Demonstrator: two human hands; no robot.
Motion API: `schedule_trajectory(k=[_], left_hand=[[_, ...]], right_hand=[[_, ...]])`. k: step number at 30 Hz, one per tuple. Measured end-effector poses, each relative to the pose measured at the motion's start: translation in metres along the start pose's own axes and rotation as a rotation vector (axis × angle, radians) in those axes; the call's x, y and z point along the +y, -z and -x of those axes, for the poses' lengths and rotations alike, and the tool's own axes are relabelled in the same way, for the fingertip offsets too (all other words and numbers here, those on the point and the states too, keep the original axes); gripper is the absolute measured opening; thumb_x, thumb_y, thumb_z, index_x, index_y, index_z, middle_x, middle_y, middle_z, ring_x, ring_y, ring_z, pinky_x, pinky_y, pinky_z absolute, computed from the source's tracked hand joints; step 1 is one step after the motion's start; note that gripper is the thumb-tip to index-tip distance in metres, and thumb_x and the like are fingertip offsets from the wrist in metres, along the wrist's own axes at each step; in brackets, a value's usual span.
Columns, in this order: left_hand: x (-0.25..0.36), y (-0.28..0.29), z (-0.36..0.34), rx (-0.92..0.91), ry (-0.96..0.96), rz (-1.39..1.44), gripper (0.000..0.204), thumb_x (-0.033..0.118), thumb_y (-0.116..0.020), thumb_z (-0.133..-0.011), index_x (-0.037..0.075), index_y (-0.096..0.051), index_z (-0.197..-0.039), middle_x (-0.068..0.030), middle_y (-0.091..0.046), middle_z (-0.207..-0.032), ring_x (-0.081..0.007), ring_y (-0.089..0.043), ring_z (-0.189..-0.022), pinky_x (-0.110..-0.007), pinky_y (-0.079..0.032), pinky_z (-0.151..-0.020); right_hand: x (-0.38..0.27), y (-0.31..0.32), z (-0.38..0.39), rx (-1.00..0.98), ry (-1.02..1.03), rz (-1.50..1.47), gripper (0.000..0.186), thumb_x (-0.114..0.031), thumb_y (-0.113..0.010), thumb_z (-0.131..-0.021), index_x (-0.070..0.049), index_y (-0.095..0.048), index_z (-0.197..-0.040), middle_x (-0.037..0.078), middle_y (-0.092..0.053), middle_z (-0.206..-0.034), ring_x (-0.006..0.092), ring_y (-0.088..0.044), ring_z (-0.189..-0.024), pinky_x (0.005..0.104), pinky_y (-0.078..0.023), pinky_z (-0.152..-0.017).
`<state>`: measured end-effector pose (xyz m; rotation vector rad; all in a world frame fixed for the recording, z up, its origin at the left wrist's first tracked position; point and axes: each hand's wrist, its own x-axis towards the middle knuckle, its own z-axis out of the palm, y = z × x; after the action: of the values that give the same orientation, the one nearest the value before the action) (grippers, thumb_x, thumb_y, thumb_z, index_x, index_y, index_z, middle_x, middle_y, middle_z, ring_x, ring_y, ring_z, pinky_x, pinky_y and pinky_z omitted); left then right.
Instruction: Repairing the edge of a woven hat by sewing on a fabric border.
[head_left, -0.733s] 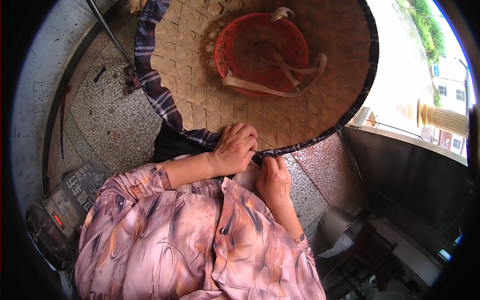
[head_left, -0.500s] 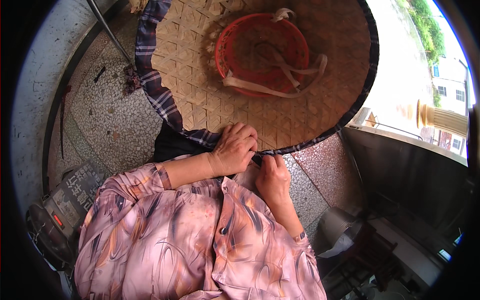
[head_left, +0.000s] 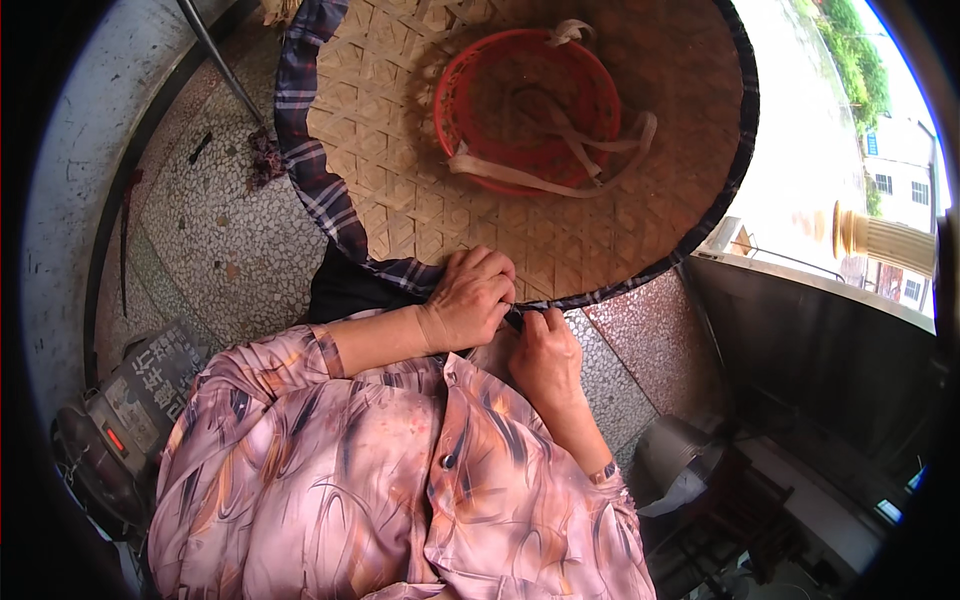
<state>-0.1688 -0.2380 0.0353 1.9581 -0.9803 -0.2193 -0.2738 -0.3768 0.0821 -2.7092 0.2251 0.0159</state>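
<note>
A wide woven bamboo hat (head_left: 400, 200) lies with its inside facing up, close in front of me. A dark plaid cloth strip (head_left: 330, 205) wraps its rim. Inside sits a red plastic head ring (head_left: 450, 130) with a pale strap (head_left: 530, 182) trailing across it. My left hand (head_left: 470, 298) is closed over the near rim, fingers on the weave and the thumb side hidden. Just to its right, my right hand (head_left: 547, 355) is closed in a pinch at the cloth edge. Whatever lies between those fingertips is too small to make out.
Speckled stone flooring (head_left: 220, 240) spreads around the hat. A metal rod (head_left: 215, 60) slants in at the upper left. At the lower left is a dark case or bag (head_left: 130, 410); a grey bin-like container (head_left: 675, 455) stands at the lower right, beside a dark panel (head_left: 800, 330).
The hat has shifted very slightly to the right. My right hand has moved a tiny bit at the rim, while the left stays where it was.
</note>
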Motion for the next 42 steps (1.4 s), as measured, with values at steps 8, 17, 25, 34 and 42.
schedule_trajectory(k=[8,17,25,34,42], left_hand=[[-0.002,-0.003,0.002,0.035,-0.025,-0.005,0.011,0.008,-0.069,-0.071,0.008,-0.062,-0.079,-0.0067,-0.059,-0.102,-0.0272,-0.054,-0.103,-0.042,-0.038,-0.092],[0.004,0.002,0.006,0.036,-0.042,-0.023,0.013,0.009,-0.070,-0.073,0.008,-0.061,-0.082,-0.0076,-0.058,-0.104,-0.0284,-0.054,-0.102,-0.041,-0.040,-0.092],[0.007,0.008,0.009,0.043,-0.058,-0.114,0.012,0.011,-0.073,-0.072,0.009,-0.064,-0.080,-0.0071,-0.059,-0.103,-0.0273,-0.054,-0.102,-0.042,-0.039,-0.091],[0.001,0.008,0.015,0.068,-0.102,-0.082,0.010,0.009,-0.073,-0.071,0.010,-0.066,-0.078,-0.0066,-0.060,-0.099,-0.0271,-0.055,-0.098,-0.040,-0.040,-0.088],[0.004,0.007,0.014,0.105,-0.075,-0.135,0.018,0.012,-0.068,-0.074,0.007,-0.064,-0.091,-0.0090,-0.058,-0.100,-0.0287,-0.054,-0.101,-0.042,-0.039,-0.089]], right_hand=[[0.002,-0.014,-0.004,0.083,0.076,-0.040,0.015,-0.003,-0.066,-0.072,-0.002,-0.060,-0.087,0.018,-0.058,-0.083,0.0380,-0.063,-0.071,0.0444,-0.053,-0.060],[-0.005,-0.008,0.002,0.017,-0.003,0.047,0.012,-0.006,-0.064,-0.078,-0.004,-0.058,-0.088,0.016,-0.059,-0.087,0.0339,-0.063,-0.079,0.0417,-0.054,-0.066],[-0.002,-0.009,0.005,0.020,0.033,0.094,0.008,-0.008,-0.065,-0.074,-0.007,-0.060,-0.080,0.012,-0.061,-0.086,0.0303,-0.064,-0.077,0.0408,-0.053,-0.063],[-0.002,-0.016,-0.005,-0.030,0.034,0.125,0.013,-0.011,-0.066,-0.076,-0.006,-0.061,-0.087,0.013,-0.062,-0.081,0.0314,-0.067,-0.075,0.0424,-0.053,-0.063],[-0.007,0.021,-0.034,-0.123,-0.050,0.004,0.011,-0.016,-0.064,-0.086,-0.005,-0.066,-0.087,0.016,-0.066,-0.086,0.0388,-0.066,-0.076,0.0478,-0.053,-0.067]])
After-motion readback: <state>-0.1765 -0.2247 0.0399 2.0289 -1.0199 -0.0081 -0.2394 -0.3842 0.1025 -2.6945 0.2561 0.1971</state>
